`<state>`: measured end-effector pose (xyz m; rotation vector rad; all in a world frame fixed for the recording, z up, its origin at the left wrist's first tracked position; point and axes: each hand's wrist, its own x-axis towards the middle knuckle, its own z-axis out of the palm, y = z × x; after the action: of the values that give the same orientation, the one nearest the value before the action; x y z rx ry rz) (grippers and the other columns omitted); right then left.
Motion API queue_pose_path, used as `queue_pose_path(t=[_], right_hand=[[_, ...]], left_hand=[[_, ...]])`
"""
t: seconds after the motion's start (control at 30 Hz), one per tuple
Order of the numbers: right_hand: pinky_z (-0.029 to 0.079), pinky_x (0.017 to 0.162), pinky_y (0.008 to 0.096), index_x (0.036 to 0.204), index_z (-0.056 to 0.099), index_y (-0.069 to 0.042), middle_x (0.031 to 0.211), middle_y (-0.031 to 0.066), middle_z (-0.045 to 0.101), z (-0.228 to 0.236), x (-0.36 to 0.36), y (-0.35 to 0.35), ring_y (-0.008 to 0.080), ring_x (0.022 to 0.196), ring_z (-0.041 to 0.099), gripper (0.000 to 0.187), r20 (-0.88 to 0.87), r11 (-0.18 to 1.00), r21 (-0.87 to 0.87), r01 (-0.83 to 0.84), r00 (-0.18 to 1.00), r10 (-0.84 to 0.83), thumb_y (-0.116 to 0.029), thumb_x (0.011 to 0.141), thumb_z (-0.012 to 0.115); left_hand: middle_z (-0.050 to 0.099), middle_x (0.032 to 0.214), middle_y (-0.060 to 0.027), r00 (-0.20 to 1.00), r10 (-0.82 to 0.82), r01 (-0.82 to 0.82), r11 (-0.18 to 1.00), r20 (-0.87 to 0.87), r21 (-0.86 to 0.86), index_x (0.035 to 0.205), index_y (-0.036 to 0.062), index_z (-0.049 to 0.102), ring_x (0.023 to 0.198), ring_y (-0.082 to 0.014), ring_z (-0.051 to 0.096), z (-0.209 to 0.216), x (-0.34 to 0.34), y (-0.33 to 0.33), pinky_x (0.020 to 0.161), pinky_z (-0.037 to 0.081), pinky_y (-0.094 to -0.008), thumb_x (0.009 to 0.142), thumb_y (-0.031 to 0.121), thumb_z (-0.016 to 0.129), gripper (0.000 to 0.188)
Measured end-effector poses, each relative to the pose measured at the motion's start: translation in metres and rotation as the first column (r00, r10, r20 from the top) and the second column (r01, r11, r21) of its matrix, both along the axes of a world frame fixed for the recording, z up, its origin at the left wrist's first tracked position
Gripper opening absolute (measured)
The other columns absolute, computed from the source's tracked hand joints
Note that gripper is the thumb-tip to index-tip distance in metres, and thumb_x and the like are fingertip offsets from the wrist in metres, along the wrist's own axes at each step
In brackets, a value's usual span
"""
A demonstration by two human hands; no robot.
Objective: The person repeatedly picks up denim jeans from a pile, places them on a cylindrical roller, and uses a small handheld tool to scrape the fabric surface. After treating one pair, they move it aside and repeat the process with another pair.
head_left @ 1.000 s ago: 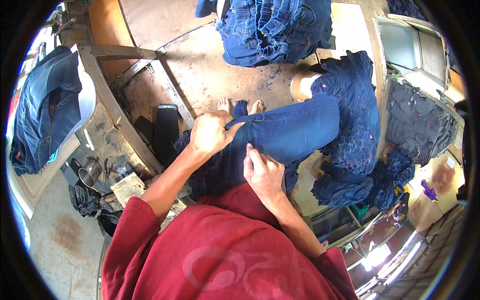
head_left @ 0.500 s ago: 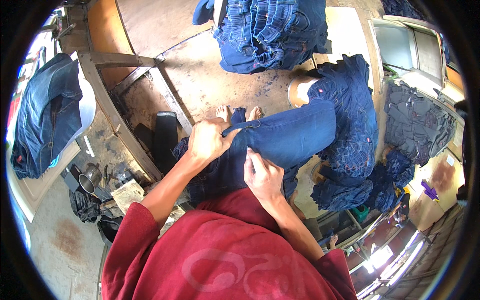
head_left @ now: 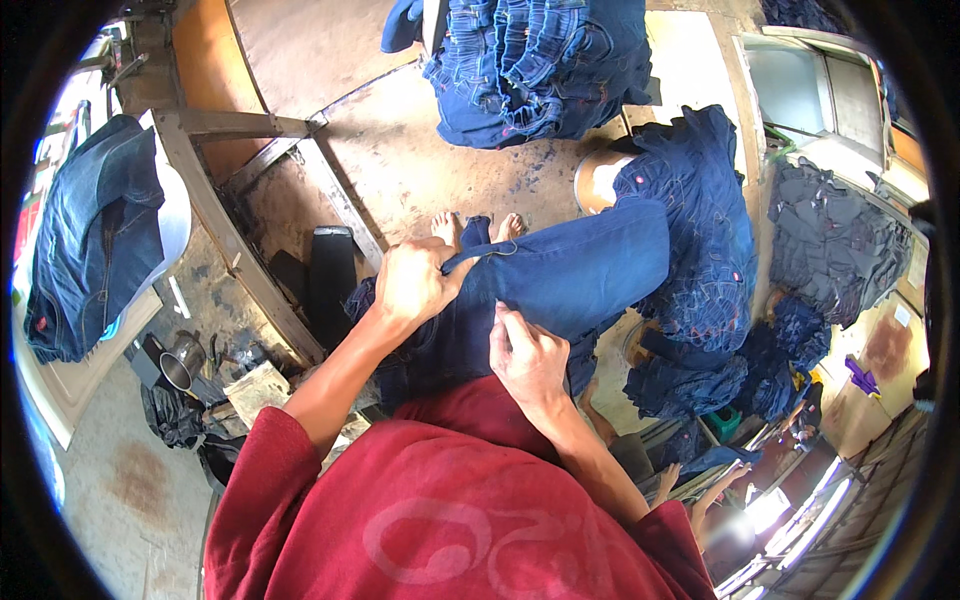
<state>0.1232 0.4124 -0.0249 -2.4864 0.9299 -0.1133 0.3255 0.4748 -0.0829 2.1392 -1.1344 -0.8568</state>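
A pair of blue jeans (head_left: 585,265) lies across my lap, one leg stretched out to the right. Its upper edge is pinched in the closed fist of my left hand (head_left: 412,287), and a short loose thread (head_left: 508,248) shows beside that fist. Lower and to the right, my right hand (head_left: 530,358) is closed, thumb and forefinger pressed together just at the denim. Whatever those fingertips hold, if anything, is too small to make out.
Ahead stands a big stack of jeans (head_left: 540,75); a draped denim heap (head_left: 700,230) is at right, dark garments (head_left: 835,240) beyond. Jeans (head_left: 95,235) hang at far left by a wooden frame (head_left: 235,245). A metal mug (head_left: 183,362) sits lower left. Another person's arms (head_left: 712,492) show lower right.
My hands stay almost where they were, the left still gripping the jeans. At lower right, another person's arms have reached further into view with a piece of denim near them.
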Motion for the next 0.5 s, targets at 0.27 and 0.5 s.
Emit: queue_pose_path(t=[0.27,0.5], right_hand=[[0.058,0.05,0.0392,0.11,0.077,-0.009,0.067,0.0095,0.073,0.001,0.003,-0.004,0.0272,0.057,0.073,0.018,-0.006,1.0,0.006,0.028,1.0,-0.028,-0.011,0.092,0.074],[0.061,0.057,0.0394,0.114,0.076,-0.01,0.078,0.0119,0.078,0.014,-0.003,-0.007,0.0269,0.065,0.078,0.02,-0.086,0.98,0.168,0.104,0.992,-0.091,-0.011,0.095,0.077]], left_hand=[[0.076,0.081,-0.0149,1.0,-0.011,0.011,1.0,0.021,-0.006,0.088,0.003,0.082,0.075,-0.0368,0.075,0.001,0.0,0.002,0.071,0.062,-0.0458,0.087,0.03,0.087,0.028],[0.077,0.083,-0.0142,0.999,0.034,-0.034,0.999,-0.022,-0.029,0.089,0.0037,0.083,0.077,-0.0352,0.076,0.012,0.003,0.001,0.074,0.062,-0.0442,0.084,0.036,0.09,0.034]])
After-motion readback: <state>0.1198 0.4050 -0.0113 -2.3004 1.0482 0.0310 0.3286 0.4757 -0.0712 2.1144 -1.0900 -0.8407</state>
